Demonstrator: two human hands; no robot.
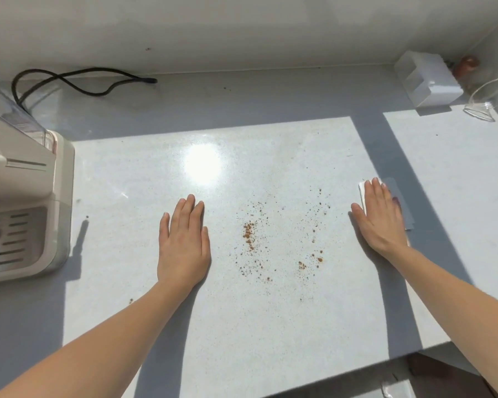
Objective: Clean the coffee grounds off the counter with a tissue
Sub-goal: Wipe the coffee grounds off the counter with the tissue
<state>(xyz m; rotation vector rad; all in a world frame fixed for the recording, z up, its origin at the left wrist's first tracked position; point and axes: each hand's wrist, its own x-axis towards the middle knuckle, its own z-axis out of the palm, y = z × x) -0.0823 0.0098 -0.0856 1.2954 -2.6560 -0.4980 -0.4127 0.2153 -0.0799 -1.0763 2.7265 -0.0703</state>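
Brown coffee grounds (249, 235) lie scattered over the middle of the pale counter (144, 173), with a second loose patch (311, 261) to the right. My left hand (184, 242) rests flat on the counter, palm down, left of the grounds, holding nothing. My right hand (381, 218) lies flat on a folded white tissue (362, 191) to the right of the grounds. Only the tissue's far corner and right edge show from under the fingers.
A cream coffee machine (20, 202) with a slotted drip tray stands at the left edge, its black cord (78, 81) looped along the back wall. A clear plastic box (429, 79) and a tipped glass (489, 99) sit at the back right. The counter's front edge runs near my forearms.
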